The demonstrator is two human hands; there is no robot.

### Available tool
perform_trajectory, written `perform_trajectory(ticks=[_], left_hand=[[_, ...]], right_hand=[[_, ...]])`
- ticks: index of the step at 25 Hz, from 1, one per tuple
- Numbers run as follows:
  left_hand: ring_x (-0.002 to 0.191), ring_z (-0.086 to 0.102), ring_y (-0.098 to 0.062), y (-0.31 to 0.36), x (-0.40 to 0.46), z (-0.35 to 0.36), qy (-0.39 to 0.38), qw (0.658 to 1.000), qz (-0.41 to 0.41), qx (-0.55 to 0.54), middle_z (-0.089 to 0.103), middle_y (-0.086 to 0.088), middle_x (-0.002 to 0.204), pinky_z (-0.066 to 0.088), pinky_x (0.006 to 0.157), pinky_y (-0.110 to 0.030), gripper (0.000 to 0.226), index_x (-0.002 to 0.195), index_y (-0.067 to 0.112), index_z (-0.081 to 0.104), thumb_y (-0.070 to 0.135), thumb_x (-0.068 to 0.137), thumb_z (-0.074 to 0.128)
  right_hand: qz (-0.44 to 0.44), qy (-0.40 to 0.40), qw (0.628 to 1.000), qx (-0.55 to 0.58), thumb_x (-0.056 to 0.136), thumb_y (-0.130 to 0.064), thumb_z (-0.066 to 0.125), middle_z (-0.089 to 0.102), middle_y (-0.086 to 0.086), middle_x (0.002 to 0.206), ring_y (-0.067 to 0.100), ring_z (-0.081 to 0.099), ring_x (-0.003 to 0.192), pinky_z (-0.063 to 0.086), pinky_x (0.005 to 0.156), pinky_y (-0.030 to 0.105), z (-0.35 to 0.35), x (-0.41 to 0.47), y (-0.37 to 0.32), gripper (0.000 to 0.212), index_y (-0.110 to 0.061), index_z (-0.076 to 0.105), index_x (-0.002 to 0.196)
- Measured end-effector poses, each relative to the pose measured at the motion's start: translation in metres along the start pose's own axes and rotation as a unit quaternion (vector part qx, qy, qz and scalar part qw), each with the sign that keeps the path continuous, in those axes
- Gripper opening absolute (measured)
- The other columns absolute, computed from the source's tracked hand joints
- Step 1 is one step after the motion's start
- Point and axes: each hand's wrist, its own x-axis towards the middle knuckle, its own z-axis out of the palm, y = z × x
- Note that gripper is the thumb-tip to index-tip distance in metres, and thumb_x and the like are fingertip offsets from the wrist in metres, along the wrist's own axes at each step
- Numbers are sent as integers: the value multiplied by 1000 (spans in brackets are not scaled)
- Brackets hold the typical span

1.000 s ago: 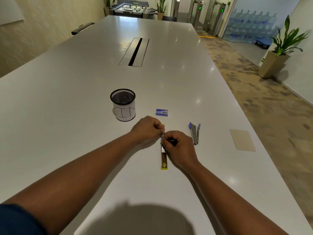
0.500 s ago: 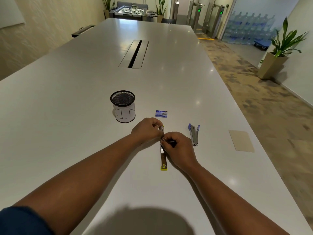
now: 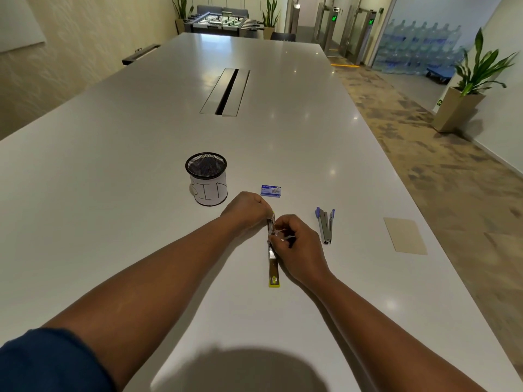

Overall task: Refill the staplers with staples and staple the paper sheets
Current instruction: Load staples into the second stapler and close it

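The yellow stapler (image 3: 273,261) lies opened out flat on the table (image 3: 113,193) in front of me. My left hand (image 3: 246,208) curls over its far end, hiding it. My right hand (image 3: 294,244) pinches something thin and silvery beside the channel, too small to tell what. The purple stapler (image 3: 325,225) lies apart, right.

An office meeting room: long white worktop (image 3: 141,165) with cable hatch (image 3: 225,91), access turnstiles (image 3: 351,32), stacked water bottles (image 3: 418,43), foosball table (image 3: 223,21).
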Motion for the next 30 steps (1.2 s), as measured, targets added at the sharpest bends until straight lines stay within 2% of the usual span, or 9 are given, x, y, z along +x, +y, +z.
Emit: perform_trajectory(ticks=[3,7,12,19,21,23,25,27,30], left_hand=[[54,69,-6,-2,1,0,2,999,-10,-40,74,-3,63,51,48,-15,19,59,18,76,2,69,75],[63,72,-14,-4,1,-1,-4,998,-17,-54,75,-4,65,54,54,-19,17,59,16,76,1,68,75],[74,75,-19,-4,4,-1,-4,999,-22,-31,77,-1,67,62,66,-30,11,62,21,78,11,64,75],[85,72,-13,-7,-5,-3,0,1000,3,3,77,11,75,60,81,-35,6,70,30,77,30,66,72],[86,71,-12,-10,-12,-3,16,1000,15,15,75,13,75,59,81,-37,10,73,31,76,36,65,71],[88,72,-16,-14,-18,-1,14,1000,25,-7,76,10,79,61,83,-42,15,77,29,76,37,64,74],[90,74,-21,-17,-24,1,9,998,25,-50,76,3,83,61,87,-48,20,80,25,76,33,62,76],[94,72,-17,-19,-29,4,21,998,45,-29,75,6,91,59,91,-45,30,93,26,75,36,65,73],[114,61,-15,-21,-40,9,10,997,81,-5,64,5,112,50,103,-39,57,137,22,58,28,81,69]], right_hand=[[-22,5,999,-24,94,-19,56,61,-10,75,13,59,70,49,60,33,1,-2,-2,14,-32,53,93],[-51,11,996,-77,97,-9,54,64,-3,82,13,57,76,48,66,33,3,-2,-1,18,-20,69,98],[-34,1,993,-111,91,-24,56,59,-1,75,13,55,74,48,65,38,8,-1,-4,19,-17,69,78],[-17,-6,992,-122,87,-33,63,53,-6,74,13,50,73,44,62,32,8,0,-5,14,-19,62,85],[1,24,989,-148,85,-40,63,54,-9,75,12,50,73,42,62,31,6,-2,-7,19,-23,60,93],[34,67,984,-161,81,-49,62,53,-8,68,12,51,67,42,58,32,4,-5,-8,26,-24,56,82],[57,58,981,-179,77,-56,59,53,-5,63,13,50,62,42,56,34,2,-8,-11,38,-20,52,68],[72,16,974,-215,74,-61,56,54,-2,61,15,51,60,44,56,37,2,-11,-16,47,-15,53,63],[94,-25,966,-239,71,-53,56,54,0,57,17,53,57,45,55,37,0,-14,-21,42,-12,53,61]])
